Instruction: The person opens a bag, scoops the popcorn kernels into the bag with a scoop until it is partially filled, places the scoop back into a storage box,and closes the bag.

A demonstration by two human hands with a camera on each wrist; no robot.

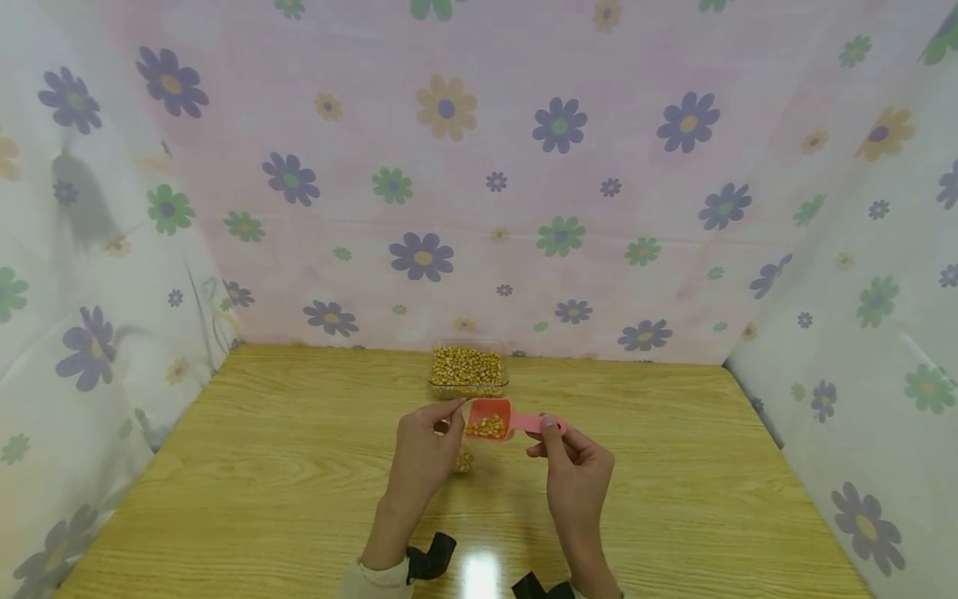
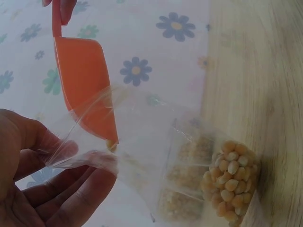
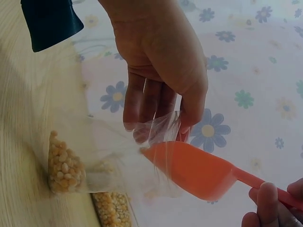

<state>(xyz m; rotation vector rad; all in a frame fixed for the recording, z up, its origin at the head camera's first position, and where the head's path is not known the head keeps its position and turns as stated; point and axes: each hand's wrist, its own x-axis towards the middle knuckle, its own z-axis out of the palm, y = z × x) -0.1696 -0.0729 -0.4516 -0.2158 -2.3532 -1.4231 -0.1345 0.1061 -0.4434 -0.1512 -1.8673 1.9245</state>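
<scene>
My left hand [image 1: 425, 453] pinches the mouth of a clear plastic bag [image 2: 142, 165] between thumb and fingers. Corn kernels [image 2: 230, 177] fill the bag's bottom, low by the wooden table. In my right hand [image 1: 576, 474], thumb and fingers grip the handle of a pink-orange scoop [image 1: 491, 404]. The scoop is level in the head view, with some kernels inside it. Its front lip reaches into the bag's opening, as both wrist views show. A kernel shows right at the lip in the left wrist view.
A clear rectangular container [image 1: 468, 389] full of corn kernels stands at the table's back edge, behind the hands. The wooden table [image 1: 284, 449] meets flower-printed cloth [image 1: 494, 150] at the back and both sides. Dark wrist straps [image 1: 432, 557] show at both wrists.
</scene>
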